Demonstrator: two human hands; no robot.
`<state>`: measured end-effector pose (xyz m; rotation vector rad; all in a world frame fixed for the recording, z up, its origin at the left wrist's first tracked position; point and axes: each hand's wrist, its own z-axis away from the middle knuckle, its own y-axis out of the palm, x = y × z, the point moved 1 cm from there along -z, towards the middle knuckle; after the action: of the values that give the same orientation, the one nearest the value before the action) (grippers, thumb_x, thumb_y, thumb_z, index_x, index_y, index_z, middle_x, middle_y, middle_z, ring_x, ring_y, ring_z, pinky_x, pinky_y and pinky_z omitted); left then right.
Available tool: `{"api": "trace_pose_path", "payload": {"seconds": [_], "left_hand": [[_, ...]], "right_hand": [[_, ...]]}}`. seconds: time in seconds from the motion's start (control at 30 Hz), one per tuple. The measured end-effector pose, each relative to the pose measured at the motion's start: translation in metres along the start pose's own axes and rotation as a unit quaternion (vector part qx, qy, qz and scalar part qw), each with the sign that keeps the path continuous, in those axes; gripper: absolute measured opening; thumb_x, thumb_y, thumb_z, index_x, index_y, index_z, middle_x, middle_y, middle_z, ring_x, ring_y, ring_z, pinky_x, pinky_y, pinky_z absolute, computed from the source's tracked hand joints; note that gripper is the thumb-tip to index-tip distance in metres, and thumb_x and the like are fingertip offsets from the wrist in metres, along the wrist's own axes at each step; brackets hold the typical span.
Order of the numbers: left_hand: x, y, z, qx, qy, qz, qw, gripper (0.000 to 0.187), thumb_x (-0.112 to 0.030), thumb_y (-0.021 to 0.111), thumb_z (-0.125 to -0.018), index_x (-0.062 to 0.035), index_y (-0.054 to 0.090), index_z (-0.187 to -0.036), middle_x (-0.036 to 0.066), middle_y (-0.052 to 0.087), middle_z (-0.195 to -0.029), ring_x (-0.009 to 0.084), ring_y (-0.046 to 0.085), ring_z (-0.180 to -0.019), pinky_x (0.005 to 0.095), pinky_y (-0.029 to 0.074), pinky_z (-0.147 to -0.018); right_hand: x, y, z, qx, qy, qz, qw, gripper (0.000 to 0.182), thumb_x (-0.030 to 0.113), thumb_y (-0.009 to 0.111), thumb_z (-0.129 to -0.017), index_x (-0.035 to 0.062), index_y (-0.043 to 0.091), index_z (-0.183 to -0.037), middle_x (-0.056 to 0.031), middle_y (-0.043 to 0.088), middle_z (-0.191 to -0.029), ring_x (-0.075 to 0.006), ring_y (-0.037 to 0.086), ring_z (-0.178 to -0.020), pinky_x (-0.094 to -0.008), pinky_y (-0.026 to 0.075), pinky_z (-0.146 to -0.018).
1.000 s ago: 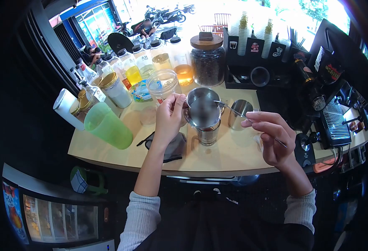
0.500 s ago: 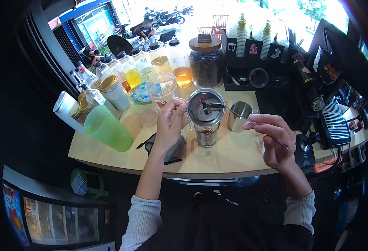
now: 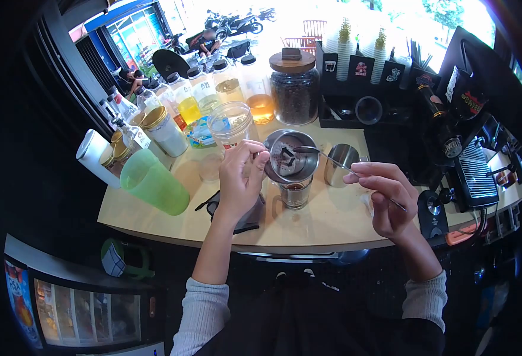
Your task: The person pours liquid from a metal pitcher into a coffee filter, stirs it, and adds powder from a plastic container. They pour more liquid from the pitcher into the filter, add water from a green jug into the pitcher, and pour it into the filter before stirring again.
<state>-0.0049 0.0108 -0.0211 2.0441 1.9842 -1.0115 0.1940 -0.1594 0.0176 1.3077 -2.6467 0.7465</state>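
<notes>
Left hand [image 3: 243,175], mid-frame, thumb and fingers pinching the near-left edge of a metal cup [image 3: 299,173]. Right hand [image 3: 385,190], right of centre, has a thin spoon [image 3: 333,160] pinched in loosely curled fingers, its tip at the cup's mouth; can't tell if it touches what's inside. Cup sits mid-frame, tilted, right over a small glass [image 3: 294,199]; contact between the two unclear. Dark wet-looking residue in the cup, a brownish liquid in the glass. Judging by that, things look partway: some liquid is in the glass, the residue is not out of the cup; how much liquid remains in there, can't tell.

Just right of the cup, a steel tumbler [image 3: 341,160]. Left of it, a clear jar [image 3: 231,121]; below that, a dark cloth [image 3: 250,218] on the counter [image 3: 332,228]. Green pitcher [image 3: 154,183] left of frame, bean jar [image 3: 295,98] upper centre, plastic cup stacks [image 3: 344,56] upper right.
</notes>
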Motion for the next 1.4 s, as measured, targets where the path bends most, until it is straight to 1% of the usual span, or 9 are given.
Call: {"api": "trace_pose_path", "payload": {"seconds": [0.17,0.37,0.57,0.63,0.8,1.03,1.17,1.23,1.4], "left_hand": [[0.002,0.002,0.002,0.004,-0.094,0.041,0.995,0.020,-0.019,0.059,-0.091,-0.0003,0.059,-0.084,0.008,0.060,-0.074,0.0197,0.056,-0.068,0.0303,0.043,-0.066],[0.006,0.002,0.005,-0.005,-0.112,0.046,0.993,0.023,-0.020,0.059,-0.092,0.0017,0.059,-0.084,0.007,0.059,-0.071,0.0134,0.054,-0.065,0.0271,0.042,-0.062],[0.004,-0.001,0.005,-0.023,-0.123,0.083,0.989,0.020,-0.016,0.058,-0.093,0.0019,0.059,-0.085,0.003,0.057,-0.071,0.0082,0.051,-0.065,0.0237,0.041,-0.061],[0.008,0.000,0.006,-0.035,-0.117,0.096,0.988,0.019,-0.015,0.057,-0.093,0.0019,0.059,-0.085,0.003,0.057,-0.071,0.0076,0.051,-0.065,0.0232,0.041,-0.061],[0.010,0.002,0.007,-0.049,-0.113,0.120,0.985,0.019,-0.015,0.056,-0.094,0.0019,0.059,-0.085,0.003,0.057,-0.071,0.0065,0.050,-0.065,0.0224,0.040,-0.060],[0.007,0.003,0.008,-0.041,-0.117,0.104,0.987,0.021,-0.017,0.058,-0.093,0.0021,0.059,-0.085,0.002,0.056,-0.071,0.0063,0.049,-0.064,0.0219,0.039,-0.059],[0.006,0.005,0.009,-0.044,-0.122,0.099,0.987,0.022,-0.019,0.060,-0.092,0.0022,0.060,-0.085,0.002,0.056,-0.070,0.0066,0.048,-0.065,0.0218,0.039,-0.059],[0.005,0.006,0.010,-0.044,-0.128,0.098,0.986,0.023,-0.019,0.061,-0.092,0.0020,0.060,-0.085,0.002,0.056,-0.070,0.0069,0.049,-0.065,0.0221,0.039,-0.060],[0.009,0.009,0.011,-0.044,-0.130,0.086,0.987,0.023,-0.020,0.062,-0.091,0.0017,0.060,-0.085,0.002,0.057,-0.071,0.0076,0.049,-0.067,0.0230,0.040,-0.063]], "right_hand": [[-0.001,-0.001,0.000,-0.004,-0.004,0.007,1.000,0.017,0.003,0.053,-0.091,-0.0030,0.059,-0.105,-0.0205,0.064,-0.105,-0.0270,0.066,-0.092,-0.0337,0.052,-0.078],[-0.016,-0.008,0.005,-0.092,0.022,-0.031,0.995,0.020,0.005,0.044,-0.096,-0.0044,0.055,-0.109,-0.0212,0.062,-0.101,-0.0236,0.065,-0.086,-0.0321,0.053,-0.076],[-0.045,-0.003,0.032,-0.082,0.162,-0.089,0.979,0.019,0.003,0.045,-0.096,-0.0061,0.059,-0.104,-0.0169,0.061,-0.102,-0.0184,0.063,-0.091,-0.0289,0.051,-0.081],[-0.056,0.005,0.047,-0.072,0.268,-0.171,0.945,0.018,0.004,0.047,-0.096,-0.0061,0.060,-0.104,-0.0152,0.063,-0.101,-0.0176,0.062,-0.094,-0.0294,0.049,-0.085],[-0.077,0.028,0.083,-0.022,0.360,-0.208,0.909,0.018,0.005,0.054,-0.093,-0.0034,0.064,-0.105,-0.0107,0.065,-0.105,-0.0151,0.059,-0.100,-0.0277,0.045,-0.089],[-0.084,0.046,0.104,0.110,0.284,-0.090,0.948,0.023,0.005,0.064,-0.081,0.0003,0.065,-0.103,-0.0133,0.065,-0.109,-0.0219,0.063,-0.100,-0.0307,0.048,-0.088],[-0.078,0.048,0.109,0.151,0.241,-0.035,0.958,0.024,0.004,0.065,-0.078,0.0005,0.063,-0.101,-0.0133,0.064,-0.108,-0.0252,0.064,-0.095,-0.0321,0.050,-0.083],[-0.079,0.051,0.112,0.239,0.244,-0.035,0.939,0.025,0.003,0.063,-0.077,-0.0005,0.060,-0.101,-0.0135,0.062,-0.107,-0.0288,0.063,-0.092,-0.0357,0.050,-0.081],[-0.088,0.055,0.122,0.256,0.169,0.003,0.952,0.027,-0.001,0.060,-0.076,-0.0008,0.058,-0.103,-0.0150,0.061,-0.106,-0.0322,0.061,-0.093,-0.0394,0.050,-0.080]]}}
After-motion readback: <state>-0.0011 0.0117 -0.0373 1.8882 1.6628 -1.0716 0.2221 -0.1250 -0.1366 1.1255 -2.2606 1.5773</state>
